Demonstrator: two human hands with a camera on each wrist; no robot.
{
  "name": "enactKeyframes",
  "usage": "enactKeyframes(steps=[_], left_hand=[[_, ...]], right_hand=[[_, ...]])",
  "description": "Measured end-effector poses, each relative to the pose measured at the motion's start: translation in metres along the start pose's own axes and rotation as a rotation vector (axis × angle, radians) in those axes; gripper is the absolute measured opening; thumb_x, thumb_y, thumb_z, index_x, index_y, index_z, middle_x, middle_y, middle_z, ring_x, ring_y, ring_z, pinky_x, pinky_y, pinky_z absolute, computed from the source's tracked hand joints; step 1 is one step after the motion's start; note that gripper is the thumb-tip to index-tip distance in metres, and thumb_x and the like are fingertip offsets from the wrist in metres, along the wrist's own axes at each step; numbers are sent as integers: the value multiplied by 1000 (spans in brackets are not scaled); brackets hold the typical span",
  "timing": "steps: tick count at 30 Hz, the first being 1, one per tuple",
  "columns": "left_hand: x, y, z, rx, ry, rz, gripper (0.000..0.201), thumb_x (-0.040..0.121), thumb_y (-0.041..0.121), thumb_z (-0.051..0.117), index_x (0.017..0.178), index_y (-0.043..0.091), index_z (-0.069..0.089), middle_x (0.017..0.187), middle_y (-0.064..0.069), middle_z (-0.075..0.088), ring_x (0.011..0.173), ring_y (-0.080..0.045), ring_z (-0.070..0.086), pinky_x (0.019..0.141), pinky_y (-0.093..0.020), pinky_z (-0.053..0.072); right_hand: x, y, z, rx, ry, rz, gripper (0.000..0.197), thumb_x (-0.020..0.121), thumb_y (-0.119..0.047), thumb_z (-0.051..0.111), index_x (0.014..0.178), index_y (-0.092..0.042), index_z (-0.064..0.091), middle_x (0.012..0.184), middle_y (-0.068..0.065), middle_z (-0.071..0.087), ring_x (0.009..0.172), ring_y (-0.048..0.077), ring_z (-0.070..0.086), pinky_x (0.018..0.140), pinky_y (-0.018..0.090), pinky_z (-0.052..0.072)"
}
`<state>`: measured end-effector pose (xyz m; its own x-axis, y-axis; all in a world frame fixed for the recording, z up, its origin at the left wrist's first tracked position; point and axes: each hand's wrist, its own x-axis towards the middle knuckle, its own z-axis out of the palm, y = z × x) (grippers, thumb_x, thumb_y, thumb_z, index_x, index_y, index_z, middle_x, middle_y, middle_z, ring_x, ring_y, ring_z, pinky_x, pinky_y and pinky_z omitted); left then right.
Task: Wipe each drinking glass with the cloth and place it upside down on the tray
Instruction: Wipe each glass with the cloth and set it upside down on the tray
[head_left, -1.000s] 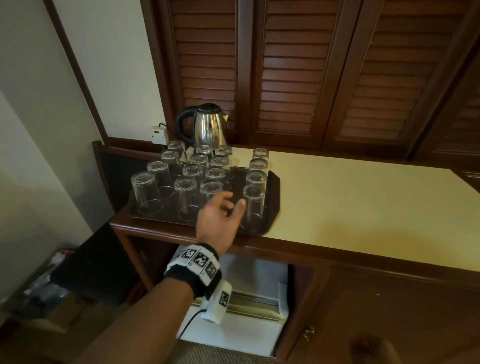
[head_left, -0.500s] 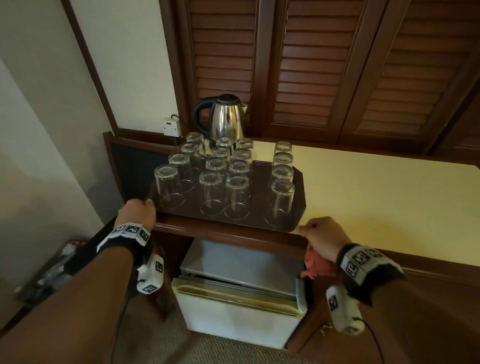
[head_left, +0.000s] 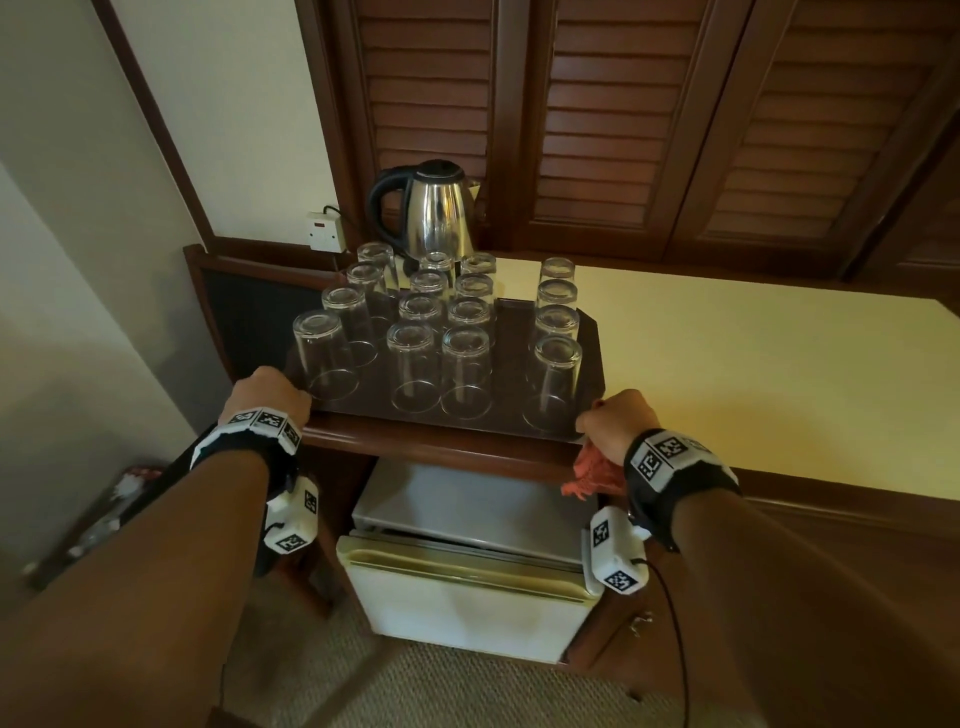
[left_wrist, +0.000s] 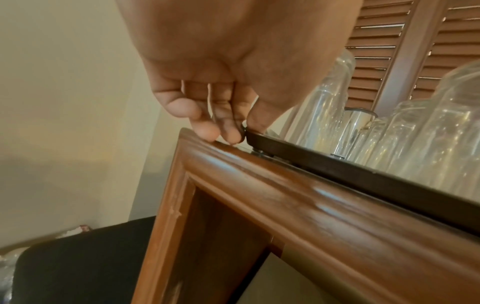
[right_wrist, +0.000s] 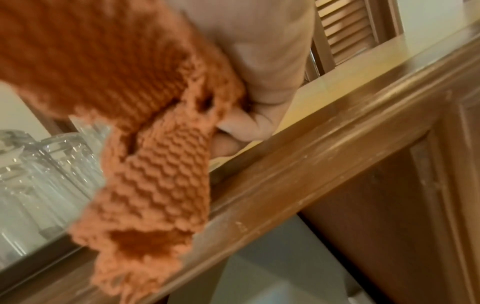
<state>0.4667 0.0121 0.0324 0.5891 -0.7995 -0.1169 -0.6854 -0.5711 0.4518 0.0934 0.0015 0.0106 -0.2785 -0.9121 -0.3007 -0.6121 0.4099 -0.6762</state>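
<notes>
Left hand is pinching the tray corner, right hand is clutching the cloth at the opposite corner; any jerk risks toppling the inverted glasses.

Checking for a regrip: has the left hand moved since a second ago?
Yes. The left hand has dropped back from beside the glasses to the near left corner of the tray, which its fingers now touch.

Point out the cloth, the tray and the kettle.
cloth (right_wrist: 155, 168): right wrist view, on its hanging knitted fold.
tray (head_left: 519, 384): head view, on bare floor between glasses.
kettle (head_left: 439, 218): head view, on its steel body.
</notes>
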Motion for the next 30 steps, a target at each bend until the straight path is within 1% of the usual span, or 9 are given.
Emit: enactKeyframes(steps=[3,6,9,14,16,20,25,27,30], left_hand=[[-13,10,3,36,-11,20,20,98,18,62,95,-2,60,84,-20,61,72,-35,60,73,-45,54],[-31,24,9,61,-13,49,21,98,20,63,101,-1,58,89,-20,60,81,-37,61,79,-45,55],[-49,40,19,98,-17,110,21,99,21,64,94,2,57,96,-21,63,86,-37,62,79,-43,54],[-76,74,43,120,1,170,15,97,17,64,93,4,57,101,-22,66,94,-41,66,80,-43,53],[-86,91,53,124,-21,169,17,97,19,65,92,6,56,97,-20,64,90,-38,64,79,-43,53],[-99,127,73,125,-80,210,19,95,19,67,89,6,56,94,-19,64,82,-36,60,73,-39,50],[-106,177,95,172,-170,298,28,97,19,66,75,10,49,86,-16,58,74,-32,55,70,-37,46],[-107,196,103,204,-191,319,23,96,18,66,80,10,51,89,-16,61,76,-33,57,71,-36,47],[-107,223,116,243,-202,337,17,96,18,67,89,9,54,89,-15,63,79,-32,58,72,-36,47]], right_hand=[[0,7,-13,-31,22,9,16,85,-22,71,89,-7,69,81,11,74,75,29,72,66,32,56],[1,20,-31,-68,37,10,15,85,-20,72,88,-6,67,82,12,71,76,29,70,66,32,55],[5,34,-53,-97,46,19,16,85,-18,72,89,-4,66,86,14,72,78,31,69,67,33,55],[16,60,-93,-108,28,73,21,85,-21,71,94,-3,67,86,16,74,77,34,73,77,46,62],[22,71,-111,-92,23,106,21,83,-20,71,93,-2,66,85,18,74,76,37,74,75,49,63],[32,92,-152,-181,56,106,14,85,-17,71,86,-5,65,84,15,71,78,33,70,75,39,59],[61,120,-196,-209,42,163,16,88,-17,69,89,-1,67,86,18,74,80,36,72,83,48,61],[73,130,-212,-211,33,183,17,89,-17,68,90,0,68,86,20,74,82,38,73,85,52,60],[92,139,-231,-216,25,209,20,88,-18,68,91,1,69,77,19,74,72,37,74,81,51,61]])
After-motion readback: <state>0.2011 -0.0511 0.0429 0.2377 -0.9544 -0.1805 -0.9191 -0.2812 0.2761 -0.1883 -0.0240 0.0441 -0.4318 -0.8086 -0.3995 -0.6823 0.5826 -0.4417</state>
